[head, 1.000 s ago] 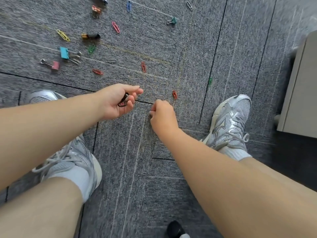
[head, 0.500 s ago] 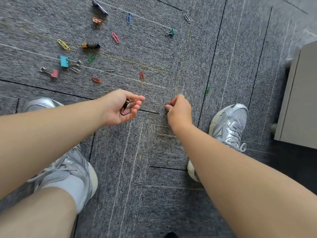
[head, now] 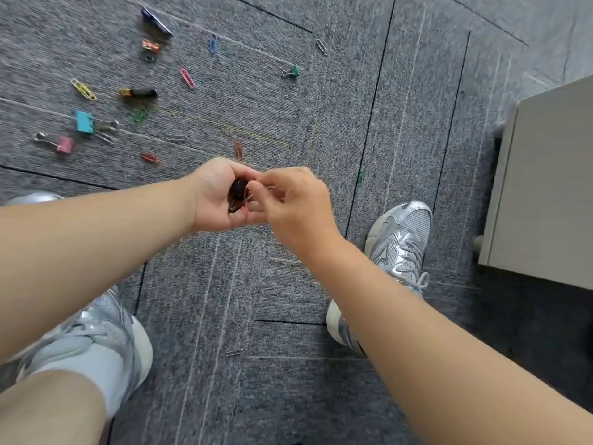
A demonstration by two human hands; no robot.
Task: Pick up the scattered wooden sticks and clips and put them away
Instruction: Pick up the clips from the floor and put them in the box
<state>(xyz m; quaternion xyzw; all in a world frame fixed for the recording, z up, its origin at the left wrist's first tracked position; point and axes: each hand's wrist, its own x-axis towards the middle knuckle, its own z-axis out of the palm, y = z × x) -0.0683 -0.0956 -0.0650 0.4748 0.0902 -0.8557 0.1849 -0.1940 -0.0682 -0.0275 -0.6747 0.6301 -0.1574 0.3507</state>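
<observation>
1. Head view, the grip: the left hand (head: 218, 200) lies palm-up with its fingers curled round a dark binder clip (head: 238, 191). The right hand (head: 298, 203) meets it from the right, thumb and forefinger pressed together on a red paper clip (head: 245, 200) over the palm.
2. Head view, the rest of the task's things: most lie on the carpet (head: 288, 284) beyond the hands. Among them are a teal binder clip (head: 84, 122), a pink binder clip (head: 65, 144), a green binder clip (head: 293, 71), a yellow paper clip (head: 84, 89) and a blue paper clip (head: 212, 43). A green paper clip (head: 361, 177) sits near the right hand, and a silver paper clip (head: 233, 352) lies between the shoes (head: 401, 239).
3. Handling, as I judge it:
   - All of these are light and stiff.
   - The wire clips lie flat in the pile, so a fingertip or nail pinch at one end looks best.
   - The binder clips are bulkier and can be taken by the body or the wire handles.
   - A loosely cupped palm could spill small pieces.
4. Hard to make out:
   - The wooden sticks cannot be told from the pale and yellowish lines in the carpet.
   - The right fingers hide part of the left palm, so how many clips it holds is unclear.
   - No container shows, and the cabinet (head: 545, 187) at the right is cut off by the frame edge.
   - The far clips are blurred.
</observation>
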